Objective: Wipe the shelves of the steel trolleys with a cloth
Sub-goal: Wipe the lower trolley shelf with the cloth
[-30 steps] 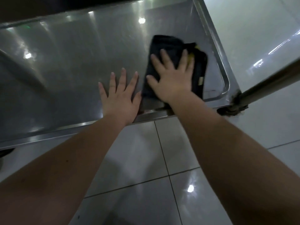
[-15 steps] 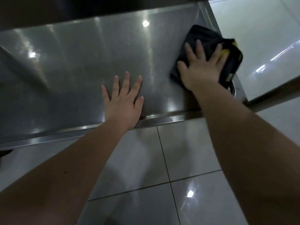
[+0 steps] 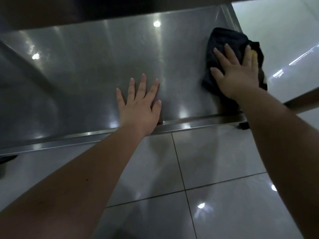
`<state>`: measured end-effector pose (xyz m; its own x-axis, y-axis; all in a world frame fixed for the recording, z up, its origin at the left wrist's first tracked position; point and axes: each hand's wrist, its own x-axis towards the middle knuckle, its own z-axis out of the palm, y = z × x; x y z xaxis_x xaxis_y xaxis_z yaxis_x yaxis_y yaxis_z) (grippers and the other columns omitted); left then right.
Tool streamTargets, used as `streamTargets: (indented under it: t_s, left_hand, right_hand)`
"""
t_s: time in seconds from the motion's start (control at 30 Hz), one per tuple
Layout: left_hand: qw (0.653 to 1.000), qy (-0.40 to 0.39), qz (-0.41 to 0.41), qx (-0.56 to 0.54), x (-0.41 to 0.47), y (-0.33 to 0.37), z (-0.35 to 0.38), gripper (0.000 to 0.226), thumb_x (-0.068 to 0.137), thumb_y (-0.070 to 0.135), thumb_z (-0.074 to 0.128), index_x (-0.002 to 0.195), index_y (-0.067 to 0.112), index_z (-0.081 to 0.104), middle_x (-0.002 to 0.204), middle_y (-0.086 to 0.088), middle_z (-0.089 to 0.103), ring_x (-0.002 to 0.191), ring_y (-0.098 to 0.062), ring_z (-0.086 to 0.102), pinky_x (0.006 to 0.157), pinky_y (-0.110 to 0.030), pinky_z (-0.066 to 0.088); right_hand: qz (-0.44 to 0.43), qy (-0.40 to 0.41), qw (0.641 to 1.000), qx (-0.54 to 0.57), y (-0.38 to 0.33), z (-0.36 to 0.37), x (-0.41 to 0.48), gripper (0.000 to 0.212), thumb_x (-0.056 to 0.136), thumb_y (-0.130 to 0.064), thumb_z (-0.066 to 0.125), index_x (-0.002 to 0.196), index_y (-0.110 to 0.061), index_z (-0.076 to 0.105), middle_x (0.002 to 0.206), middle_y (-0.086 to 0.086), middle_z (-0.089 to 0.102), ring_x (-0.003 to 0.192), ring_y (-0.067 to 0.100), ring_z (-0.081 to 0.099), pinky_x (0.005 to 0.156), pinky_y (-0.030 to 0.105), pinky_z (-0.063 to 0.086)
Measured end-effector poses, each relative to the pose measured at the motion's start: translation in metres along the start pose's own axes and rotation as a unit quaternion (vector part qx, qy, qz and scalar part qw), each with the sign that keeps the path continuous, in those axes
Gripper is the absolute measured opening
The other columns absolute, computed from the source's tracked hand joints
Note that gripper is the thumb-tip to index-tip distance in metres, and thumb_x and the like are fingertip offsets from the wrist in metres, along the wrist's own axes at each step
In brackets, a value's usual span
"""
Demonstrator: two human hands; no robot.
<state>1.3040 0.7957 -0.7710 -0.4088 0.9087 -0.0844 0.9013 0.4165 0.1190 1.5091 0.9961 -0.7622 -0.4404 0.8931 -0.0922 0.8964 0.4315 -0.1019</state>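
The right hand (image 3: 239,75) presses flat, fingers spread, on a dark cloth (image 3: 222,40) at the shiny steel shelf (image 3: 86,66) corner. The left hand (image 3: 139,104) lies flat and open beside it, above a glossy tiled floor (image 3: 215,161).

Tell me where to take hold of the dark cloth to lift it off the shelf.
Pinch the dark cloth at its bunched far edge, coming from above: it lies flat on the shelf under the right hand, at the right rim.
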Motion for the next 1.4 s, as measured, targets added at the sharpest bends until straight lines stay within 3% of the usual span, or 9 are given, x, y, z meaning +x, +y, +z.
streamTargets:
  t_s: [0.13,0.3,0.4,0.53,0.7,0.93,1.1,1.27,1.4]
  left_hand:
    - [1.000,0.002,0.003,0.008,-0.001,0.000,0.002,0.057,0.097,0.050,0.014,0.151,0.045,-0.002,0.163,0.006,-0.007,0.149,-0.025,-0.010,0.115,-0.059,-0.011]
    - [1.000,-0.015,0.004,-0.007,-0.001,-0.003,-0.002,0.055,0.101,0.043,0.014,0.154,0.036,0.001,0.163,0.005,-0.008,0.149,-0.022,-0.013,0.116,-0.055,-0.013]
    - [0.998,-0.023,0.024,-0.055,-0.002,-0.011,-0.012,0.055,0.104,0.038,0.020,0.156,0.028,0.005,0.164,0.002,-0.004,0.149,-0.019,-0.010,0.118,-0.049,-0.010]
    - [0.988,0.009,0.131,0.078,0.008,-0.057,-0.028,0.059,0.100,0.040,0.019,0.156,0.022,0.009,0.164,-0.004,0.006,0.150,-0.028,0.001,0.116,-0.055,-0.006]
    - [0.998,-0.015,-0.022,0.062,0.008,-0.121,-0.027,0.057,0.100,0.053,0.019,0.153,0.040,0.005,0.164,0.005,0.002,0.150,-0.029,-0.003,0.112,-0.065,-0.006]
    - [0.999,-0.002,-0.021,0.049,0.008,-0.124,-0.020,0.063,0.092,0.062,0.007,0.152,0.043,0.003,0.164,0.005,0.005,0.150,-0.027,0.003,0.114,-0.064,0.000]
    - [0.999,0.017,-0.015,0.029,0.006,-0.123,-0.020,0.056,0.101,0.043,0.021,0.154,0.037,0.006,0.164,0.004,0.006,0.150,-0.026,0.002,0.115,-0.062,0.000]
    - [0.997,0.031,-0.065,-0.004,0.005,-0.130,-0.023,0.066,0.098,0.024,0.030,0.156,0.021,-0.001,0.164,-0.002,0.002,0.150,-0.025,-0.001,0.119,-0.054,-0.001]
    - [0.997,0.019,-0.067,0.018,0.009,-0.130,-0.019,0.061,0.102,0.041,0.021,0.156,0.022,0.002,0.164,-0.004,0.004,0.150,-0.026,0.001,0.119,-0.051,-0.003]
  right_hand:
    - [0.020,0.015,1.000,0.016,-0.044,0.010,-0.044,0.062,0.095,-0.061,0.022,0.153,-0.045,0.008,0.164,-0.010,0.001,0.147,0.043,-0.007,0.118,0.056,-0.004]
    - [-0.127,-0.002,0.992,0.000,-0.125,0.022,-0.073,0.062,0.096,-0.062,0.018,0.154,-0.044,0.005,0.164,-0.009,-0.002,0.147,0.043,-0.012,0.117,0.059,-0.004]
    - [-0.121,0.002,0.993,0.007,-0.123,0.021,-0.072,0.062,0.095,-0.063,0.017,0.154,-0.045,0.004,0.164,-0.010,-0.002,0.147,0.041,-0.013,0.118,0.058,-0.005]
    - [-0.110,0.007,0.994,-0.004,-0.124,0.024,-0.072,0.063,0.092,-0.066,0.010,0.152,-0.048,0.002,0.164,-0.013,-0.003,0.148,0.040,-0.012,0.118,0.058,-0.004]
    - [-0.103,0.008,0.995,-0.003,-0.125,0.026,-0.072,0.063,0.092,-0.065,0.011,0.152,-0.049,0.002,0.164,-0.013,-0.002,0.148,0.040,-0.011,0.118,0.057,-0.004]
    - [-0.105,-0.014,0.994,-0.011,-0.125,0.019,-0.051,0.061,0.094,-0.066,0.013,0.152,-0.049,0.001,0.164,-0.012,-0.003,0.147,0.041,-0.011,0.118,0.057,-0.005]
    - [0.008,-0.038,0.999,0.007,-0.183,0.016,-0.003,0.064,0.094,-0.065,0.015,0.153,-0.046,0.000,0.164,-0.010,-0.007,0.145,0.048,-0.014,0.114,0.063,-0.007]
    - [-0.211,-0.044,0.976,0.006,-0.276,0.031,-0.035,0.060,0.096,-0.059,0.019,0.153,-0.047,0.007,0.164,-0.012,0.000,0.147,0.042,-0.013,0.116,0.061,-0.007]
    - [-0.225,-0.020,0.974,0.005,-0.210,0.023,-0.004,0.057,0.097,-0.058,0.029,0.151,-0.049,0.015,0.163,-0.014,0.008,0.149,0.037,-0.002,0.119,0.054,-0.001]
